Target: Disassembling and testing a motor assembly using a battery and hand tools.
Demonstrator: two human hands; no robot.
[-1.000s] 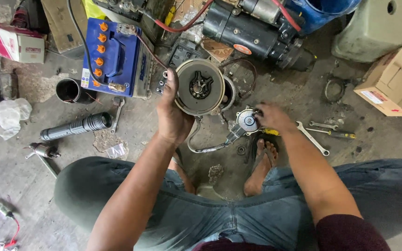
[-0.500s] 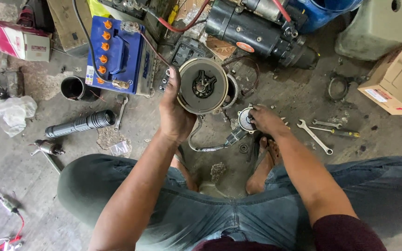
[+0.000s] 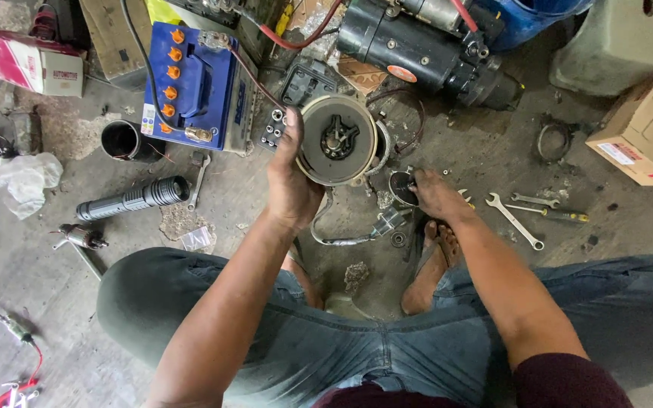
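My left hand (image 3: 290,177) grips a round grey metal motor housing (image 3: 338,140) and holds it up off the floor, its open face with a dark centre hub turned toward me. My right hand (image 3: 436,195) rests low on the concrete floor, its fingers closed around a small round dark metal part (image 3: 400,186). A bent metal tube with a fitting (image 3: 357,234) lies on the floor between my hands. My bare feet (image 3: 425,272) sit just below.
A blue battery with orange caps (image 3: 194,83) and red cable stands at the back left. A black starter motor (image 3: 425,49) lies at the back. Wrenches (image 3: 515,219) lie to the right, a cardboard box (image 3: 648,128) far right, a black ribbed cylinder (image 3: 134,198) left.
My right hand has moved up and left from the wrench area to the small round part on the floor. My left hand keeps holding the housing almost in place.
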